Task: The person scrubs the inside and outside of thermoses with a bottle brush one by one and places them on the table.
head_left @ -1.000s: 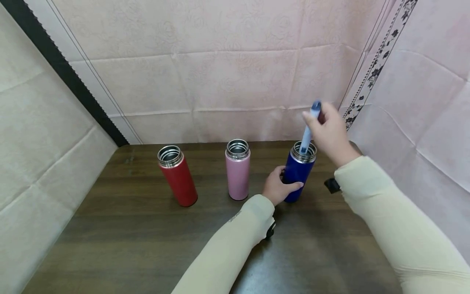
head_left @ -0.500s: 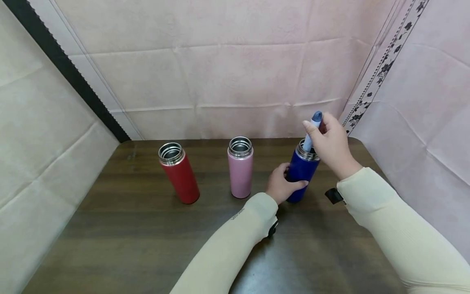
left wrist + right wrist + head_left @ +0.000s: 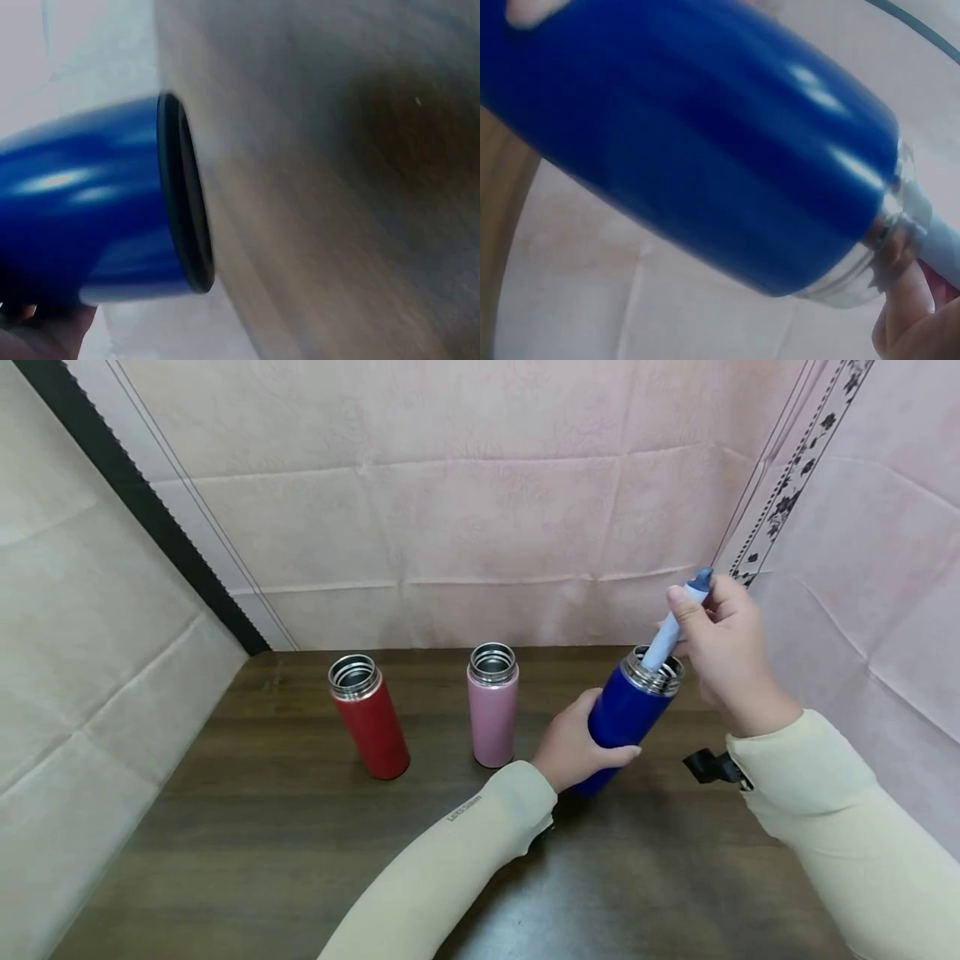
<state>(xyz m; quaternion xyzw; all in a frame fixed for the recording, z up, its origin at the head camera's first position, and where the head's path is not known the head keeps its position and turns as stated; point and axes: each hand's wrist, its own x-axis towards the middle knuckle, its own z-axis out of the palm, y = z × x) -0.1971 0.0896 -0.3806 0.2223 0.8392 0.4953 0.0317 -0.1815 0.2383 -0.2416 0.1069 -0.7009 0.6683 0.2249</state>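
A blue bottle [image 3: 632,710] with a bare steel mouth leans to the right, held round its body by my left hand [image 3: 576,745]. Its black-rimmed base shows in the left wrist view, where the bottle [image 3: 97,202] appears raised off the tabletop. My right hand [image 3: 731,656] pinches a light-blue handle [image 3: 664,642] with a dark-blue tip. The handle's lower end goes down into the bottle's mouth and is hidden inside. In the right wrist view, fingers [image 3: 911,311] lie beside the steel neck and the pale handle [image 3: 943,247].
On the brown wooden table [image 3: 300,860], a pink bottle [image 3: 492,718] stands left of my left hand. A red bottle [image 3: 375,731] is farther left. Both have uncapped steel mouths. Cloth-covered walls [image 3: 480,527] enclose the back and sides.
The blue bottle has tilted further right and come nearer, in my left hand. My right hand has moved right with the handle, which first slid deeper, then rose somewhat.
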